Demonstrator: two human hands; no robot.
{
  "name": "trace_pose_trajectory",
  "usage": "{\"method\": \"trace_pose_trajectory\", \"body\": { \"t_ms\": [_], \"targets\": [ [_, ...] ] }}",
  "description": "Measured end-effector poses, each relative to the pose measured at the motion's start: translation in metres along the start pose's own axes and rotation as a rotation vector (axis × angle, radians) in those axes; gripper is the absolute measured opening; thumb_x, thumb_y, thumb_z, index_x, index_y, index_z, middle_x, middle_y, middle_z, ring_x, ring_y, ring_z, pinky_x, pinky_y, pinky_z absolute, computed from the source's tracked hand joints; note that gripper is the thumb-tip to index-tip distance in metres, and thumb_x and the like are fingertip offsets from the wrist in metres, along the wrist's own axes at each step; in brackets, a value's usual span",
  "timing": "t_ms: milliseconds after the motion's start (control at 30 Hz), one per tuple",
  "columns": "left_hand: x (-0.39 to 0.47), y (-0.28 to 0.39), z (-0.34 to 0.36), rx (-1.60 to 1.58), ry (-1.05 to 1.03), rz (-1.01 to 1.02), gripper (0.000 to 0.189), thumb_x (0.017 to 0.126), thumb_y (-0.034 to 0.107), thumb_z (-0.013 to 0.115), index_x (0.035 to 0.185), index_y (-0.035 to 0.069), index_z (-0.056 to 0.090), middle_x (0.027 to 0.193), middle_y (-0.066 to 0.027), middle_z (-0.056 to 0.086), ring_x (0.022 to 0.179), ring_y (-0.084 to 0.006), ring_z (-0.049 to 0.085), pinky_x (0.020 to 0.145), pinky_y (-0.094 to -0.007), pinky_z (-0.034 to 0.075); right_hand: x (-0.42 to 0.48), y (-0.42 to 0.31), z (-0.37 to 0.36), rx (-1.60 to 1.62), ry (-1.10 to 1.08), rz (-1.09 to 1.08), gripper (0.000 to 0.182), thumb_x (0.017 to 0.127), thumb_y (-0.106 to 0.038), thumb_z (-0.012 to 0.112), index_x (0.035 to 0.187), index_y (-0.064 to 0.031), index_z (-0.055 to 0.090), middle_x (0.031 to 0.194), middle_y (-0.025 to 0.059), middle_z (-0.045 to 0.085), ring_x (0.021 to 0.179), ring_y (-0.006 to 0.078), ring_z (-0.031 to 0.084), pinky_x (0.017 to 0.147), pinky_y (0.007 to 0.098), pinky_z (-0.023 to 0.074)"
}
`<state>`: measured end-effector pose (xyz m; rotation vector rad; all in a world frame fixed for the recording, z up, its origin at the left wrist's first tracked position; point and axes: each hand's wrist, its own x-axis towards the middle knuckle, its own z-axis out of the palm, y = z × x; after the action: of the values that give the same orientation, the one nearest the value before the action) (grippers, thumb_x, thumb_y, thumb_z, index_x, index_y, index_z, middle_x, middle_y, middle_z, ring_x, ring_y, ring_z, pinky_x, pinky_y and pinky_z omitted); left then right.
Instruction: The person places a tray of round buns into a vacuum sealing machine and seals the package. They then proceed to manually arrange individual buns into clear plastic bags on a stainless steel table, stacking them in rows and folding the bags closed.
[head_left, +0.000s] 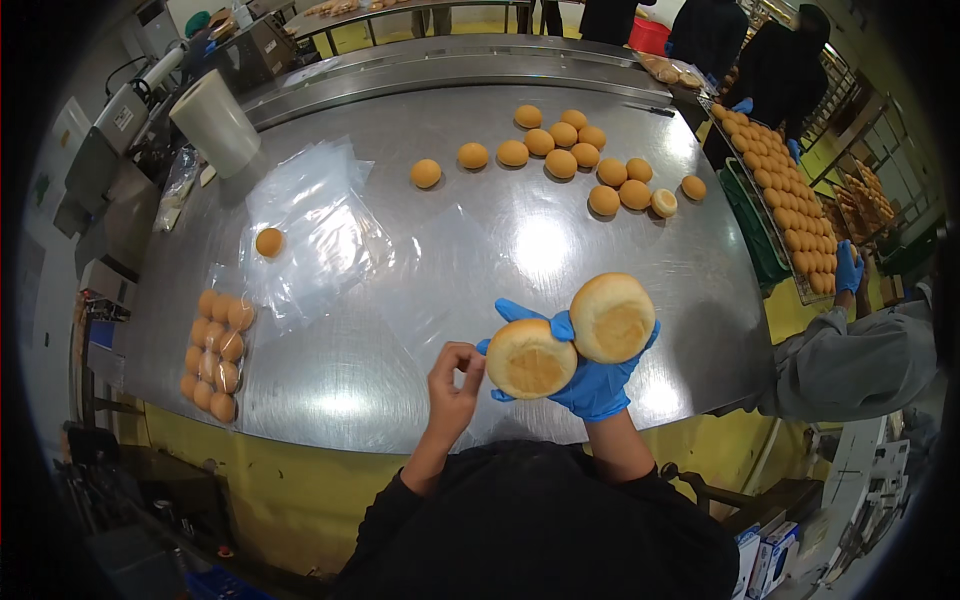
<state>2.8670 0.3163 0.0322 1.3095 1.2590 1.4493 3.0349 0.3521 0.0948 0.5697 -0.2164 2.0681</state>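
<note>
My right hand (600, 390), in a blue glove, holds two round bread buns with their pale, dimpled undersides facing me. One bun (531, 360) sits toward the left, and the other bun (613, 319) rests higher at the right, its rim close to the first. Bare and curled, my left hand (454, 379) has thumb and forefinger drawn together beside the left bun's edge; whether something thin is pinched there cannot be made out. Under and beyond my hands, a clear plastic bag (442, 277) lies flat on the steel table (337, 367).
Several loose buns (561, 163) lie at the table's far right. Clear bags (315, 225) are spread at left with one bun (269, 242) on top, near a bagged bun pack (214, 352) and a film roll (215, 124). A co-worker's gloved hand (849, 268) is by a bun rack (780, 199).
</note>
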Motion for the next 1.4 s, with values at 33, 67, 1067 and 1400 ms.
{"method": "trace_pose_trajectory", "body": {
  "t_ms": [33, 67, 1067, 1400],
  "targets": [
    [-0.004, -0.022, 0.002, 0.074, -0.082, -0.026, 0.018, 0.080, 0.018, 0.067, 0.083, 0.004, 0.056, 0.084, -0.0080, 0.052, 0.077, -0.0222, 0.050, 0.070, -0.0302, 0.042, 0.000, 0.001, 0.002, -0.117, 0.094, -0.057, 0.100, 0.062, -0.088, 0.036, 0.126, -0.0107, 0.044, 0.146, 0.0255, 0.014, 0.134, 0.0401, 0.018, 0.104, 0.0603, 0.0209],
    [-0.009, -0.047, 0.004, 0.149, -0.161, -0.052, 0.020, 0.079, 0.020, 0.068, 0.084, 0.004, 0.056, 0.085, -0.0082, 0.052, 0.078, -0.0234, 0.051, 0.070, -0.0315, 0.042, 0.001, 0.003, 0.005, -0.237, 0.193, -0.099, 0.100, 0.063, -0.088, 0.035, 0.124, -0.0094, 0.046, 0.146, 0.0253, 0.014, 0.134, 0.0403, 0.018, 0.104, 0.0617, 0.0205],
    [-0.034, -0.157, 0.003, 0.363, -0.229, -0.190, 0.018, 0.090, 0.022, 0.053, 0.088, 0.004, 0.048, 0.067, -0.0132, 0.059, 0.059, -0.0241, 0.058, 0.055, -0.0358, 0.044, 0.000, 0.001, -0.015, -0.651, 0.331, 0.077, 0.084, 0.069, -0.073, 0.053, 0.123, -0.0079, 0.048, 0.145, 0.0183, 0.023, 0.133, 0.0380, 0.022, 0.104, 0.0574, 0.0244],
    [-0.003, -0.108, -0.022, 0.283, -0.133, -0.119, 0.018, 0.092, 0.025, 0.053, 0.091, 0.007, 0.050, 0.060, -0.0104, 0.051, 0.051, -0.0178, 0.050, 0.053, -0.0297, 0.042, -0.067, -0.021, -0.126, -2.574, 0.174, 0.608, 0.079, 0.057, -0.057, 0.074, 0.115, -0.0066, 0.055, 0.138, 0.0193, 0.035, 0.127, 0.0480, 0.028, 0.100, 0.0494, 0.0360]
  ]
}}
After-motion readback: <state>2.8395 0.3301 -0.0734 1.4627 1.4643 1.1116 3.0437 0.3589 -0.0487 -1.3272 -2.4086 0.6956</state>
